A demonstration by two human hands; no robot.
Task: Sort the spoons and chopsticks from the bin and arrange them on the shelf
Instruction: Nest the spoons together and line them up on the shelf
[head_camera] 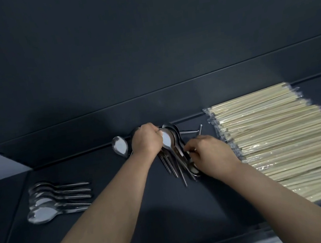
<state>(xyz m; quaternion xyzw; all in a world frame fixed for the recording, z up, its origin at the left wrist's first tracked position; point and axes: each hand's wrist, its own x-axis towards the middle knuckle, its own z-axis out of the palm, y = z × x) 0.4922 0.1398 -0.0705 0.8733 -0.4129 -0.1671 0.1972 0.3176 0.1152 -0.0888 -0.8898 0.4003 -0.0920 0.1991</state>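
on the dark shelf (168, 213), the left hand (146, 138) grips a bunch of spoons (168, 141) near their bowls, seemingly to square them; the right hand (209, 153) pinches their handles; a neat row of spoons (49, 200) lies left, wrapped chopsticks (272, 142) right
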